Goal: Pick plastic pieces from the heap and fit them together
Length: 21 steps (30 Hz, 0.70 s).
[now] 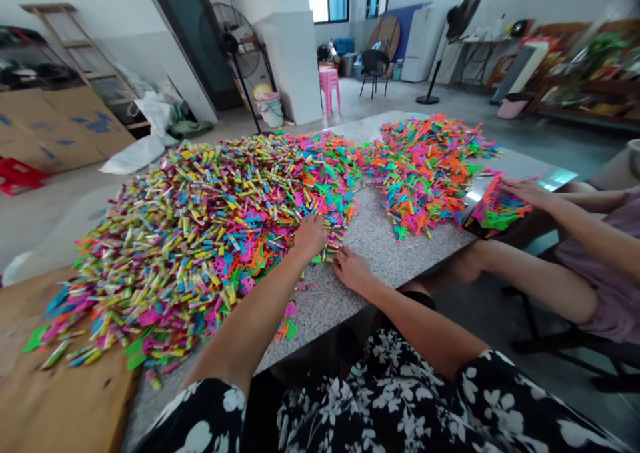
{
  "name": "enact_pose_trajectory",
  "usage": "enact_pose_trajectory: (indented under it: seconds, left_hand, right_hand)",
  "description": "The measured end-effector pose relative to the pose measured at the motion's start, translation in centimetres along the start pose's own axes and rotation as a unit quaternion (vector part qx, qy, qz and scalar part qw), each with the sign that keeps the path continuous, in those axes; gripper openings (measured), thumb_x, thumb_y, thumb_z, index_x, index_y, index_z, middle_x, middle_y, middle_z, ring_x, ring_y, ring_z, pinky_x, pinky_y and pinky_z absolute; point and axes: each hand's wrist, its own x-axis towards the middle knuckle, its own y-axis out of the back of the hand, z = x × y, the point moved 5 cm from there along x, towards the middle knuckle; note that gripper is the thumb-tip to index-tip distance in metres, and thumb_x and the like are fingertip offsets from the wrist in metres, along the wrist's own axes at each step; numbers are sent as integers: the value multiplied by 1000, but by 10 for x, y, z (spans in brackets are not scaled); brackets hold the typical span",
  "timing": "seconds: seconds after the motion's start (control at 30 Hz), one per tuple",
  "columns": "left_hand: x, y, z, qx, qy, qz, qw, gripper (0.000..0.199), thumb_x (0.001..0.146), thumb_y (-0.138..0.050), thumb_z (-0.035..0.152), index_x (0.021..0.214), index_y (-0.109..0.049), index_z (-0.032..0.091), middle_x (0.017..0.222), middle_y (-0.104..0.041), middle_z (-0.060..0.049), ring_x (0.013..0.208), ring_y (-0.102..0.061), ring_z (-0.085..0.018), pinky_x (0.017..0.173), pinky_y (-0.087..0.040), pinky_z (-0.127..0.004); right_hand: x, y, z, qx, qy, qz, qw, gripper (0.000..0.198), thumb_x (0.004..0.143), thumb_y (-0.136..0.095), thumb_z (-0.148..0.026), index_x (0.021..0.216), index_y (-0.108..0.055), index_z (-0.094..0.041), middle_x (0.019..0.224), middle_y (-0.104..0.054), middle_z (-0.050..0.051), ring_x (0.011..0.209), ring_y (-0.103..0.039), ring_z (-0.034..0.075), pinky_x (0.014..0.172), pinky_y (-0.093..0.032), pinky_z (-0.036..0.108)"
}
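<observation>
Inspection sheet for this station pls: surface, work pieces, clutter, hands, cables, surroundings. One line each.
Surface: speckled grey tabletop, with a wooden board at its left end.
Work pieces: large pile of small multicoloured pieces; smaller pile to its right.
Clutter: stray pieces by the near table edge; white sack on the floor.
Hands: left hand and right hand at the large pile's near right edge; grip can't be told.
Cables: nothing seen on the tabletop; background too blurred to rule out.
Surroundings: seated co-worker at right, co-worker's hand at more pieces; two standing fans behind.
</observation>
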Motion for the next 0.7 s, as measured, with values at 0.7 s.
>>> enact_pose_trajectory:
  seconds: [0.7]
  left_hand:
    - [103, -58, 57, 128, -241, -97, 957, 53, 95, -57, 18, 147, -64, 22, 136, -71, -17, 138, -58, -34, 131, -12, -64]
  right_hand:
    - [11, -3, 6, 72, -18, 36, 997, 26, 102, -52, -35, 120, -70, -28, 129, -70, 12, 103, -72, 31, 83, -55, 39]
